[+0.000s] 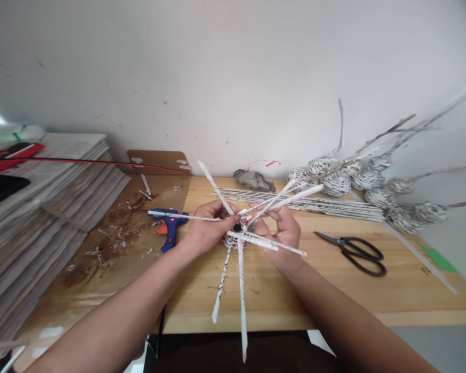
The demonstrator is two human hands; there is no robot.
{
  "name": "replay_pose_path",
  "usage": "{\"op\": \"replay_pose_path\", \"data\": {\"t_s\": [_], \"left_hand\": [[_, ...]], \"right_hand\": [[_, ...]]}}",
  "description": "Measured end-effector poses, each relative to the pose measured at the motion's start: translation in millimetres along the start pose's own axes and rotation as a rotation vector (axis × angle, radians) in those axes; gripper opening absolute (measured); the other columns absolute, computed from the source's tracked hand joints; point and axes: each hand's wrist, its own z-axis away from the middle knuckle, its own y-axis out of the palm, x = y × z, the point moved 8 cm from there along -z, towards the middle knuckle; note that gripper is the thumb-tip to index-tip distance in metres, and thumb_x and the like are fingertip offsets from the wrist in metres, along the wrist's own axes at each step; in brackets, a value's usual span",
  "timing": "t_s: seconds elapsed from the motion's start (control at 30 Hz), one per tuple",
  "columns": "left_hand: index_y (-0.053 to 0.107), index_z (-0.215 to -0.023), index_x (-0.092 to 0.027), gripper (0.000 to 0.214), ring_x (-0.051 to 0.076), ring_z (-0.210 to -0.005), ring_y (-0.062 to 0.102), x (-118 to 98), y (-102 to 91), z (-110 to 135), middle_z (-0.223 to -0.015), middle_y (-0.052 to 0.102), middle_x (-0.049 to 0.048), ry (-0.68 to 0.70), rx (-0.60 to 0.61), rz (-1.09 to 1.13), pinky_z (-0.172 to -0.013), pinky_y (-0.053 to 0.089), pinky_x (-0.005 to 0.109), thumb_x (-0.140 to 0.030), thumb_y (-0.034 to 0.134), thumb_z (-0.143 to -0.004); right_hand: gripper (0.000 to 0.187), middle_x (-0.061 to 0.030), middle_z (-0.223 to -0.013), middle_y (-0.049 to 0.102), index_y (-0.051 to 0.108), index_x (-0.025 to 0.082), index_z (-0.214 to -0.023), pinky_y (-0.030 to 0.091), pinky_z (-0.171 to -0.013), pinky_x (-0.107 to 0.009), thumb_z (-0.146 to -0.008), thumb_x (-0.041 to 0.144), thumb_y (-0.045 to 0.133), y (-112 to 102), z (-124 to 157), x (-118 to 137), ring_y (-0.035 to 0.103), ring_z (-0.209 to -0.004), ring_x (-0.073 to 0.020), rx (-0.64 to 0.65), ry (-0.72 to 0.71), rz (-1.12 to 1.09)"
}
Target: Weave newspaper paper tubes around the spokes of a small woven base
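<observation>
Between my hands is a small woven piece of rolled paper (236, 241), with several white paper tubes sticking out of it in all directions. My left hand (209, 226) grips its left side, thumb pressed near the middle. On the right side, my right hand (281, 233) has its fingers curled round the piece and some of its tubes. One long paper tube (242, 300) points down toward me, past the table's front edge. The fingers partly hide the dark centre of the weave.
A blue glue gun (171, 228) with a lit red spot lies left of my hands. Black scissors (353, 251) rest at the right. Behind are a bundle of paper tubes (334, 208), a grey cloth-like item (253, 180) and several woven balls on twigs (336, 182). Stacked newspapers (62, 207) stand left.
</observation>
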Motion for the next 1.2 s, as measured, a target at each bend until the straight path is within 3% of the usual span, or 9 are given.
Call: {"op": "replay_pose_path", "data": {"t_s": [0.1, 0.23, 0.33, 0.53, 0.73, 0.97, 1.2], "left_hand": [[0.069, -0.09, -0.016, 0.025, 0.013, -0.061, 0.062, 2, -0.3, -2, -0.076, 0.069, 0.0018, 0.011, 0.0, 0.032, -0.058, 0.05, 0.024, -0.034, 0.08, -0.076], [0.069, -0.087, -0.016, 0.023, 0.012, -0.06, 0.061, 3, -1.6, -3, -0.074, 0.07, 0.001, 0.024, -0.022, 0.05, -0.057, 0.049, 0.023, -0.033, 0.08, -0.075], [0.07, -0.087, -0.016, 0.023, 0.012, -0.061, 0.062, 4, -0.4, -4, -0.075, 0.071, 0.0016, 0.038, -0.01, 0.052, -0.058, 0.049, 0.024, -0.032, 0.081, -0.074], [0.074, -0.086, -0.016, 0.018, 0.014, -0.067, 0.065, 1, 0.3, -4, -0.077, 0.073, 0.0029, 0.11, -0.003, -0.013, -0.064, 0.052, 0.025, -0.029, 0.08, -0.075], [0.078, -0.086, -0.015, 0.017, 0.016, -0.073, 0.07, -6, 3.0, 1, -0.083, 0.078, 0.0057, 0.15, 0.002, -0.052, -0.071, 0.056, 0.027, -0.028, 0.08, -0.075], [0.078, -0.086, -0.016, 0.014, 0.018, -0.077, 0.073, -15, 7.7, 8, -0.087, 0.08, 0.007, 0.192, 0.02, -0.039, -0.073, 0.058, 0.028, -0.025, 0.079, -0.076], [0.077, -0.082, -0.016, 0.004, 0.014, -0.073, 0.069, -35, 6.0, 18, -0.08, 0.075, 0.0053, 0.502, -0.021, -0.276, -0.068, 0.054, 0.024, -0.015, 0.074, -0.08]], "right_hand": [[0.01, -0.0029, -0.093, 0.075, 0.065, 0.024, -0.093, 0.055, -0.084, -0.035, -0.086, 0.028, 0.071, -2, -6, -9, 0.071, -0.087, -0.0201, -0.012, 0.114, -0.096], [0.022, -0.0012, -0.081, 0.073, 0.065, 0.023, -0.082, 0.055, -0.073, -0.033, -0.075, 0.037, 0.08, 0, -12, -31, 0.067, -0.073, -0.0177, -0.009, 0.334, -0.242], [0.026, -0.0004, -0.079, 0.073, 0.067, 0.022, -0.08, 0.055, -0.07, -0.032, -0.071, 0.04, 0.083, 1, -12, -42, 0.067, -0.071, -0.0171, -0.009, 0.422, -0.289], [0.029, 0.0013, -0.069, 0.068, 0.068, 0.021, -0.079, 0.052, -0.063, -0.029, -0.075, 0.047, 0.079, -1, -10, -51, 0.064, -0.064, -0.0153, -0.041, 0.481, -0.374], [0.028, 0.0011, -0.066, 0.068, 0.068, 0.02, -0.072, 0.05, -0.06, -0.028, -0.072, 0.043, 0.084, 6, -19, -32, 0.062, -0.06, -0.014, 0.156, 0.436, -0.229], [0.033, 0.0012, -0.06, 0.067, 0.069, 0.018, -0.072, 0.044, -0.05, -0.027, -0.066, 0.045, 0.088, 10, -17, -33, 0.057, -0.049, -0.0122, 0.159, 0.537, -0.28], [0.037, 0.0014, -0.053, 0.065, 0.069, 0.016, -0.068, 0.037, -0.041, -0.022, -0.06, 0.043, 0.092, 15, -16, -34, 0.048, -0.04, -0.0075, 0.126, 0.574, -0.339]]}}
